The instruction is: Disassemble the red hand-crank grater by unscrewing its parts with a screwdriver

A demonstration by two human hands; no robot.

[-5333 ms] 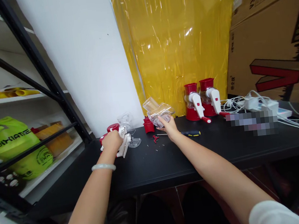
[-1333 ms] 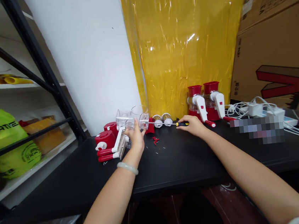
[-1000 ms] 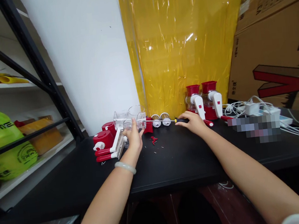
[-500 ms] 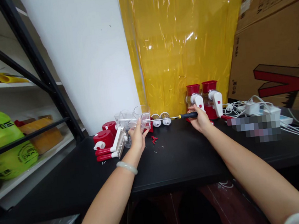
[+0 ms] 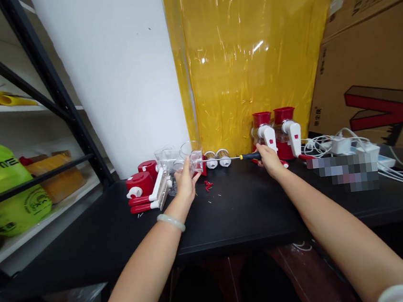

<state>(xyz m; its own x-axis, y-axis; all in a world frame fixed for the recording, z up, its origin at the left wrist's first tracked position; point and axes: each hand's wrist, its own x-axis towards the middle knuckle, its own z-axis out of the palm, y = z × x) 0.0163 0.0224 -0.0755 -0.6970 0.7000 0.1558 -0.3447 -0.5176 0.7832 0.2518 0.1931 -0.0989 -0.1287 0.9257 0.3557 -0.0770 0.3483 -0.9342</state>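
Note:
My left hand (image 5: 186,181) grips a clear plastic grater housing (image 5: 190,151), tilted on its side above the black table. In my right hand (image 5: 270,159) is the black and yellow handle of a screwdriver (image 5: 249,156). Its long shaft points left and its tip reaches the housing's right end; the exact contact point is too small to make out. Small red parts (image 5: 208,186) and several tiny screws (image 5: 214,199) lie below, between the hands. Behind the shaft sit two metal grater drums (image 5: 217,159) with white ends.
Red bases (image 5: 140,182) and white crank handles with red grips (image 5: 151,200) lie at left. Two assembled red and white rotary graters (image 5: 275,133) stand at back right, near white cables and chargers (image 5: 345,145). A large cardboard box (image 5: 369,66) borders the right side.
The right hand's fingers have shifted slightly on the screwdriver handle. The left hand and the housing keep nearly the same place; the view has moved a little.

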